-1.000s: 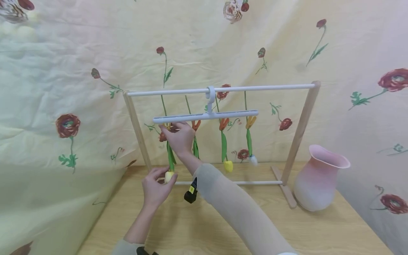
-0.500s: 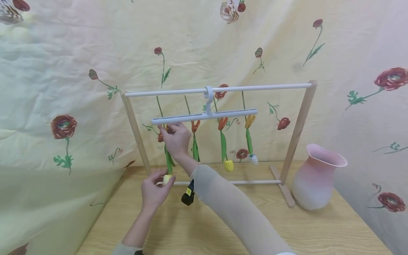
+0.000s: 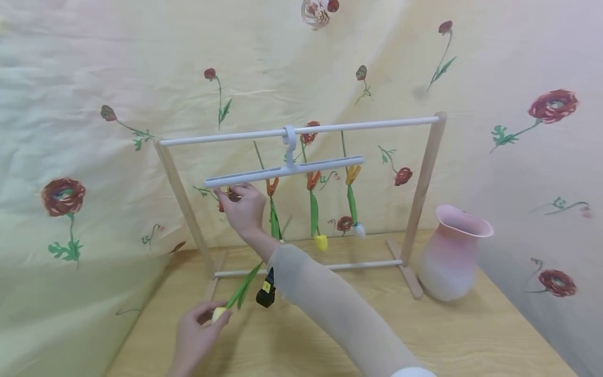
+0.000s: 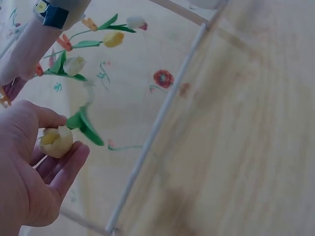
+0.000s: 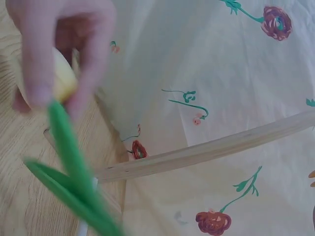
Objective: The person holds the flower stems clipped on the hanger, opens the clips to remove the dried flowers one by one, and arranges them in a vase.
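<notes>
evidently the left hand [image 3: 195,334] pinches the pale yellow bloom [image 4: 56,142] of a tulip [image 3: 241,290] between thumb and fingers; the tulip looks light, its stem probably bendy and its petals easy to crush, so a soft hold at the bloom's base seems best. its leaves slant up and rightward from that hand, below the right hand [image 3: 247,209], which pinches a partly hidden clip [image 4: 4,98] under the left end of the hanger [image 3: 249,177].
</notes>
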{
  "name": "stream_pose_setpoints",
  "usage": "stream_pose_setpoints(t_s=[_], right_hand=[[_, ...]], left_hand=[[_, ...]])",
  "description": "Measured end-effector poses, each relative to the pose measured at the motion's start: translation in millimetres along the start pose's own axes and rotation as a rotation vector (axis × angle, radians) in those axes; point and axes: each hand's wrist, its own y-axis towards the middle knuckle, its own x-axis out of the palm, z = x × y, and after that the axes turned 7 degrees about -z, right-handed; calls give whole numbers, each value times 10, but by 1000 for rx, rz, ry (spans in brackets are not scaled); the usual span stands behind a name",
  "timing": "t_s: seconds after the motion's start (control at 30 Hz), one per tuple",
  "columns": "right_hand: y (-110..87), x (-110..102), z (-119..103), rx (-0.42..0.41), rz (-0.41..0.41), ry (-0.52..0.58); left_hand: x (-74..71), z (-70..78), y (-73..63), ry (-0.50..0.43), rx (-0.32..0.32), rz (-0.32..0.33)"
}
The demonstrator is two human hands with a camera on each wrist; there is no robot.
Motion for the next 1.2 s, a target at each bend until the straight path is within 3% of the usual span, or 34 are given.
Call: stream_pose_setpoints(t_s=[0.2,0.3,0.47,0.7,0.83,0.93,1.03,1.2], right_hand=[[2,-48,36,2,-34,-38],[2,-77,39,-3,-35,-61],[-4,-129,38,19,-61,-90],[-72,-218,26,115,-115,-203],[-119,-323,2,166,-167,-225],[-177,-470,-67,187,-254,-230],[-244,-659,-191,163,-396,-270],[-398,-1019,-427,-6,-708,-361]], left_hand=[[-325,-124,-204,51,-178,-48],[-413,-123,-234,33,-203,-51],[-442,-64,-252,46,-143,-63],[-290,64,-266,-170,-38,-115],[-215,158,-249,-200,32,-203],[-186,244,-244,-210,29,-245],[-179,325,-256,-217,41,-265],[-151,456,-278,-158,118,-271]])
